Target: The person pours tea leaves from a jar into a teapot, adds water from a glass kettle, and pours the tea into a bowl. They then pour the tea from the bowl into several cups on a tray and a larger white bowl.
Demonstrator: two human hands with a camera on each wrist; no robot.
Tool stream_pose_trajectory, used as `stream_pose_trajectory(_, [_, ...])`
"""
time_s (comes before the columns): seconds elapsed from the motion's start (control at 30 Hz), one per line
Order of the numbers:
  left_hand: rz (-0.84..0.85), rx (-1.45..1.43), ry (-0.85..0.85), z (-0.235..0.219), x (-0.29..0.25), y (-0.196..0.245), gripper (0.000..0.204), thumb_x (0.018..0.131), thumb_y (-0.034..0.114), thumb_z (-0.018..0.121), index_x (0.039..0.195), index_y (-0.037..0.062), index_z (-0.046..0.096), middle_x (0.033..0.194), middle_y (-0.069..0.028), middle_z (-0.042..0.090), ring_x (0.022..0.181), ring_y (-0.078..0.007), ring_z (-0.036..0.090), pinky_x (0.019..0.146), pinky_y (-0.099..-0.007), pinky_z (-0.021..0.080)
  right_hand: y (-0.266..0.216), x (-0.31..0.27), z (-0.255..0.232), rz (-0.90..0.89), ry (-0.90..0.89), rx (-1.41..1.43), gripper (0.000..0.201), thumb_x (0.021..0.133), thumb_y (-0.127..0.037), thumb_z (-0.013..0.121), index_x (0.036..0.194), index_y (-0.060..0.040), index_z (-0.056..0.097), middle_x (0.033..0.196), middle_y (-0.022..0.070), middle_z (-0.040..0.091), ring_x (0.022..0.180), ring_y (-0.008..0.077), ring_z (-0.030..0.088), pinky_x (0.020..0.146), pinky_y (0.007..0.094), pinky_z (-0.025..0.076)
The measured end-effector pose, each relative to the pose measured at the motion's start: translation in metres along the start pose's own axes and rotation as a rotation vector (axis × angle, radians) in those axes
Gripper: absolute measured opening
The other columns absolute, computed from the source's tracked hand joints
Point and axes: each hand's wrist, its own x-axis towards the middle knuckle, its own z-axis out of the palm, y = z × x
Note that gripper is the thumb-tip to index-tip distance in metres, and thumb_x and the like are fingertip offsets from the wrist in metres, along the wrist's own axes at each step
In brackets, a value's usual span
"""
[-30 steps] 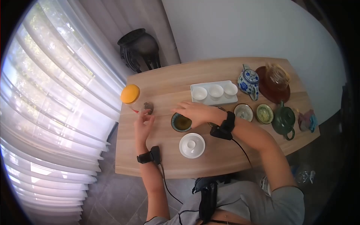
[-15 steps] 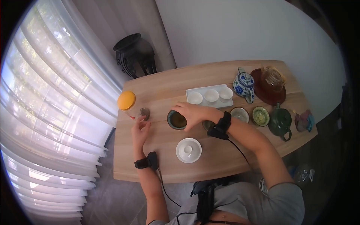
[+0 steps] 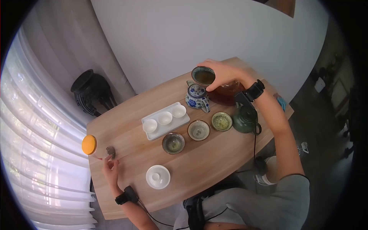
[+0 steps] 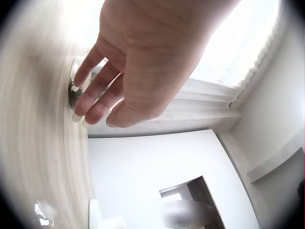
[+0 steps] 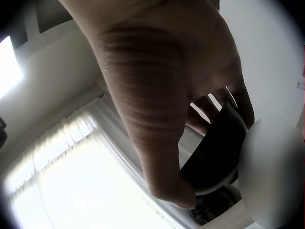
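My right hand grips a dark-rimmed tea bowl by its edge, thumb on one side and fingers on the other. The bowl is up over the far part of the table, overlapping the top of the blue-and-white teapot in the head view. In the right wrist view the same bowl shows as a dark shape. Over at the left, my left hand has loosely bent fingers beside a clear jar with a yellow lid and dark contents. Those fingers partly hide the jar in the left wrist view.
Three small white cups stand on a white tray. A grey bowl, a pale bowl and a green bowl sit near a dark green teapot. A white lidded bowl is near the front edge. Behind lies a reddish-brown tray.
My right hand has lifted the tea bowl from mid-table and carried it right and back, over the teapot. The head view has turned right. My left hand has stayed by the jar.
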Motion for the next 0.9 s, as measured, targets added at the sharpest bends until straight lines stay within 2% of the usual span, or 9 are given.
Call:
stream_pose_trajectory(0.07, [-0.026,-0.031,0.016,0.001,0.0,0.001,0.032,0.083,0.005,0.061,0.114,0.0009,0.056,0.075,-0.006,0.066,0.073,-0.0113,0.063,0.073,-0.0258,0.05,0.025,-0.017,-0.016,0.088,0.04,-0.03,0.083,0.058,-0.029,0.079,0.129,-0.0035,0.045,0.127,0.014,0.045,0.121,0.0286,0.043,0.099,0.0363,0.04])
stream_pose_trajectory(0.13, [-0.023,-0.04,0.01,0.003,-0.001,0.004,0.032,0.083,0.005,0.061,0.114,-0.0001,0.056,0.074,-0.0058,0.066,0.072,-0.0112,0.063,0.072,-0.0252,0.05,0.042,-0.033,-0.028,0.306,0.046,-0.118,0.087,0.054,-0.033,0.079,0.128,-0.0019,0.046,0.126,0.0171,0.046,0.12,0.0303,0.044,0.1,0.0372,0.04])
stream_pose_trajectory(0.17, [-0.026,-0.043,0.013,0.003,-0.001,0.006,0.032,0.083,0.005,0.061,0.113,-0.0012,0.055,0.074,-0.0055,0.066,0.071,-0.011,0.063,0.071,-0.0246,0.05,0.061,-0.039,-0.028,0.313,0.053,-0.12,0.087,0.054,-0.033,0.079,0.128,-0.0019,0.046,0.126,0.0171,0.046,0.12,0.0303,0.044,0.1,0.0372,0.04])
stream_pose_trajectory(0.27, [-0.032,0.012,-0.001,0.002,0.0,0.007,0.032,0.083,0.005,0.061,0.113,-0.003,0.055,0.074,-0.0058,0.066,0.071,-0.0112,0.063,0.071,-0.0244,0.05,0.105,-0.05,-0.023,0.302,0.157,-0.272,0.085,0.048,-0.041,0.078,0.12,-0.0011,0.054,0.117,0.0153,0.057,0.103,0.0298,0.058,0.087,0.0361,0.048])
stream_pose_trajectory(0.33, [-0.016,-0.005,-0.006,0.002,0.0,0.004,0.031,0.083,0.005,0.061,0.113,-0.0019,0.055,0.074,-0.006,0.066,0.072,-0.0108,0.063,0.07,-0.0227,0.048,0.111,-0.055,-0.026,0.293,0.105,-0.204,0.069,0.046,-0.036,0.078,0.104,-0.0014,0.064,0.097,0.014,0.066,0.088,0.0282,0.064,0.076,0.0349,0.051])
stream_pose_trajectory(0.47, [-0.001,0.003,-0.004,0.001,0.001,0.002,0.03,0.084,0.005,0.061,0.112,-0.0013,0.055,0.074,-0.0063,0.066,0.072,-0.0104,0.063,0.067,-0.021,0.047,0.122,-0.062,-0.024,0.283,0.185,-0.162,0.057,0.044,-0.031,0.079,0.092,-0.0019,0.068,0.084,0.0127,0.068,0.078,0.0261,0.065,0.069,0.0334,0.052])
stream_pose_trajectory(0.63, [0.004,-0.022,0.001,0.002,-0.001,0.004,0.03,0.084,0.004,0.06,0.113,-0.0017,0.054,0.074,-0.0067,0.066,0.071,-0.0107,0.063,0.068,-0.0214,0.048,0.146,-0.051,-0.026,0.475,-0.052,-0.133,0.043,0.046,-0.028,0.079,0.077,0.0003,0.068,0.08,0.0157,0.067,0.07,0.0267,0.064,0.066,0.0324,0.052])
stream_pose_trajectory(0.73, [0.006,-0.029,0.004,0.001,0.0,0.003,0.029,0.085,0.003,0.059,0.113,-0.0017,0.054,0.074,-0.0068,0.066,0.071,-0.0108,0.063,0.068,-0.0217,0.048,0.154,-0.042,-0.026,0.491,-0.038,-0.317,0.037,0.048,-0.028,0.079,0.068,0.0014,0.067,0.075,0.0164,0.067,0.065,0.0287,0.064,0.064,0.0337,0.053])
stream_pose_trajectory(0.9, [0.015,-0.031,0.005,-0.001,-0.001,-0.002,0.03,0.085,0.002,0.059,0.114,-0.0014,0.053,0.075,-0.0064,0.066,0.072,-0.0104,0.062,0.07,-0.0219,0.048,0.137,-0.027,-0.034,0.578,-0.126,-0.542,0.047,0.05,-0.03,0.08,0.081,0.003,0.067,0.096,0.0183,0.062,0.087,0.0312,0.061,0.071,0.0383,0.053])
